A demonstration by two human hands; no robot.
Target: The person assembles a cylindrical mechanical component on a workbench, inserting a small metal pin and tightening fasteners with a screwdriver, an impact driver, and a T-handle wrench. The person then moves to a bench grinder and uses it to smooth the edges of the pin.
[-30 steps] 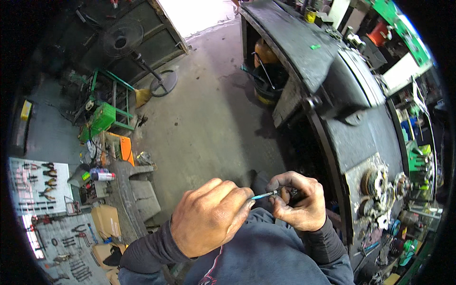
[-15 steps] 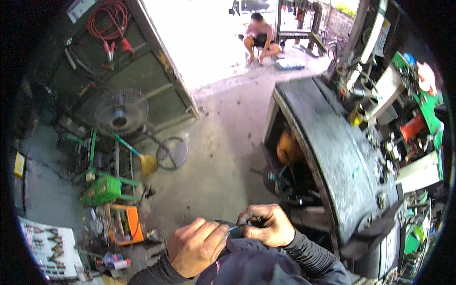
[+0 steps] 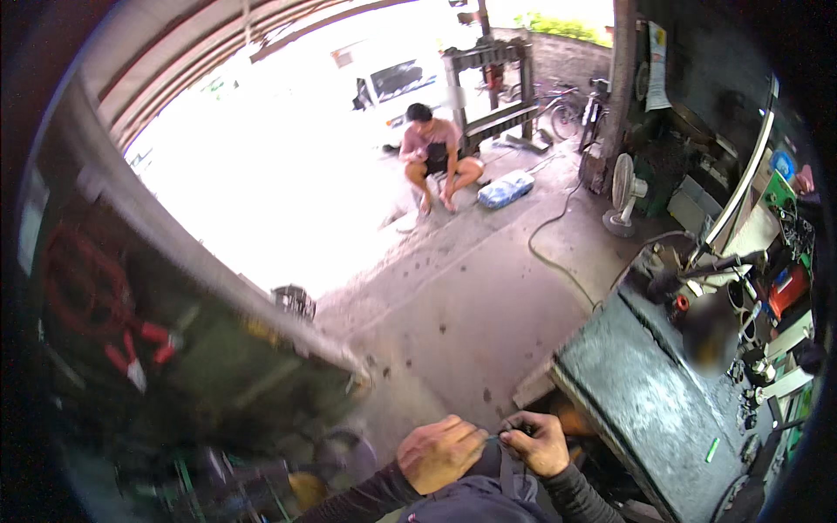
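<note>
My left hand (image 3: 442, 456) is closed in a pinch, its fingertips on one end of a thin bluish piece (image 3: 493, 438). That piece is too small to name and spans the short gap to my other hand. On its other side my right hand (image 3: 539, 444) is also closed, thumb against curled fingers. Something dark seems to sit within those fingers, but they mostly hide it. Both hands are close together in front of my dark clothing (image 3: 475, 500), long dark sleeves reaching the wrists.
A dark-topped workbench (image 3: 628, 383) stands at right, bearing a small green piece (image 3: 712, 450) and tools. A dark door panel (image 3: 218, 349) with red cables is at left. Ahead, a person (image 3: 433, 148) sits low beside a blue-white sack (image 3: 506, 189). A white fan (image 3: 622, 196) stands behind the bench.
The view has tilted up and turned, bringing more of the bright outdoors in and pushing the standing fan and broom toward the lower left. My hands stay together around the thin piece.
</note>
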